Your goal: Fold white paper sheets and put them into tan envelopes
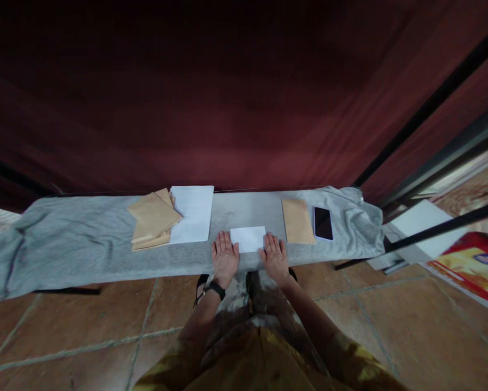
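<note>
A small white sheet of paper (247, 239), perhaps folded, lies on the grey cloth (244, 209) in front of me. My left hand (225, 255) rests flat at its left edge, fingers stretched forward. At the paper's right edge my right hand (274, 256) lies flat too, its thumb by the lower corner. To the right sits a single brown envelope (298, 221). On the left, a stack of white paper (192, 214) lies beside a fanned pile of brown envelopes (154, 217), which slightly overlaps it.
A phone (323, 223) with a dark screen lies right of the single envelope. Behind the narrow cloth-covered surface hangs a dark red curtain (227, 136). A black metal bar (423, 114) slants at the right. Near the floor there are a white board (423, 225) and a red-yellow package (471, 263).
</note>
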A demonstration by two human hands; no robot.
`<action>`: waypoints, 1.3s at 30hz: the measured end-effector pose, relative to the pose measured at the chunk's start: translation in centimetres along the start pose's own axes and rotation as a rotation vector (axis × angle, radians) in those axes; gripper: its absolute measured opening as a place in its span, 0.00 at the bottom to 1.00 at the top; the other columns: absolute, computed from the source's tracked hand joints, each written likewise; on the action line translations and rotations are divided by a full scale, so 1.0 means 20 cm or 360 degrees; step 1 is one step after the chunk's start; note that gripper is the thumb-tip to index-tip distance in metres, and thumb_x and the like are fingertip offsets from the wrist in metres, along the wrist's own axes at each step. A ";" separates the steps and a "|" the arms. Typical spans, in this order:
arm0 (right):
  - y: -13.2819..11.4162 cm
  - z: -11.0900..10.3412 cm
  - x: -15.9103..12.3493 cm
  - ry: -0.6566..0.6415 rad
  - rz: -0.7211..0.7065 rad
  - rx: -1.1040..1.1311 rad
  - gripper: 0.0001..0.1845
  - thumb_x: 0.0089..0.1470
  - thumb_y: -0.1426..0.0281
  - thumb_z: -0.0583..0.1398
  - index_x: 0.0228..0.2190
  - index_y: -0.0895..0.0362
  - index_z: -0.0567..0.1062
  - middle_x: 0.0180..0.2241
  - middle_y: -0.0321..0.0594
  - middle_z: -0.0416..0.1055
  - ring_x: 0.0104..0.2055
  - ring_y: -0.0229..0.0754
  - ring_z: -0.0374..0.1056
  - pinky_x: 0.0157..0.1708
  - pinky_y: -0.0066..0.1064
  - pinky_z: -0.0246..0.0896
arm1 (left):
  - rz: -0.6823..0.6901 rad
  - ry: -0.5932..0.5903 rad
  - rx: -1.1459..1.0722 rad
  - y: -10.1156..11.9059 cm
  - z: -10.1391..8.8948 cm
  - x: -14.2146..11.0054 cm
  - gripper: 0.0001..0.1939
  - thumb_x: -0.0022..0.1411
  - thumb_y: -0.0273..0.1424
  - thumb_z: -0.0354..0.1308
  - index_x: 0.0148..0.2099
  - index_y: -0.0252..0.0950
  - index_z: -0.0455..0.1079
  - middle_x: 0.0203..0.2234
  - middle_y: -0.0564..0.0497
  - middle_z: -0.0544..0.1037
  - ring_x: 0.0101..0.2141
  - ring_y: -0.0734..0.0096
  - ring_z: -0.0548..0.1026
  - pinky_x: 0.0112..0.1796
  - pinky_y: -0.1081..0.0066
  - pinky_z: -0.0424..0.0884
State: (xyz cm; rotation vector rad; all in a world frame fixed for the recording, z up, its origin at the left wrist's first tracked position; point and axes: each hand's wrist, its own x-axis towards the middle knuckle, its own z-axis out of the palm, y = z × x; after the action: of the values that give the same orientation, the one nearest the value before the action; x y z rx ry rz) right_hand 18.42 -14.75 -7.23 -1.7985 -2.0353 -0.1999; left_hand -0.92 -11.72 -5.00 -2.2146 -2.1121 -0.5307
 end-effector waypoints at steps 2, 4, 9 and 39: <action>0.00 0.00 0.00 0.0021 -0.0004 0.0020 0.31 0.71 0.61 0.48 0.68 0.63 0.56 0.66 0.56 0.60 0.68 0.56 0.56 0.66 0.55 0.44 | 0.0133 -0.0020 -0.0038 0.04 -0.01 -0.04 0.31 0.74 0.38 0.38 0.73 0.27 0.48 0.70 0.37 0.56 0.71 0.54 0.50 0.67 0.49 0.52; 0.00 0.00 0.00 0.0026 -0.0008 0.0031 0.31 0.71 0.62 0.47 0.68 0.63 0.56 0.66 0.56 0.60 0.68 0.56 0.56 0.66 0.55 0.45 | 0.0386 -0.0102 -0.0085 0.08 -0.03 -0.08 0.30 0.74 0.36 0.39 0.74 0.31 0.48 0.70 0.42 0.56 0.71 0.59 0.49 0.68 0.52 0.51; 0.00 -0.01 0.00 -0.0002 0.0007 0.0035 0.30 0.71 0.62 0.47 0.68 0.64 0.58 0.66 0.56 0.59 0.68 0.57 0.56 0.66 0.54 0.46 | 0.0643 -0.0263 -0.0099 0.17 -0.04 -0.16 0.27 0.74 0.36 0.41 0.71 0.37 0.55 0.70 0.46 0.58 0.70 0.60 0.52 0.68 0.52 0.52; -0.03 -0.07 -0.07 -0.0173 -0.0127 0.0064 0.32 0.67 0.69 0.49 0.68 0.65 0.55 0.67 0.54 0.59 0.69 0.53 0.52 0.67 0.52 0.44 | 0.0636 -0.0382 -0.0292 0.30 0.05 0.09 0.28 0.75 0.37 0.37 0.71 0.32 0.56 0.69 0.44 0.60 0.70 0.62 0.53 0.68 0.55 0.51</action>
State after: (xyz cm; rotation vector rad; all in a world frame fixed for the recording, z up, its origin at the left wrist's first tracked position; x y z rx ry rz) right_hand 18.31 -16.64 -6.48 -1.7400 -2.1724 -0.0848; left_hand 5.16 -10.18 -4.19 -2.8337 -1.6876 -0.4646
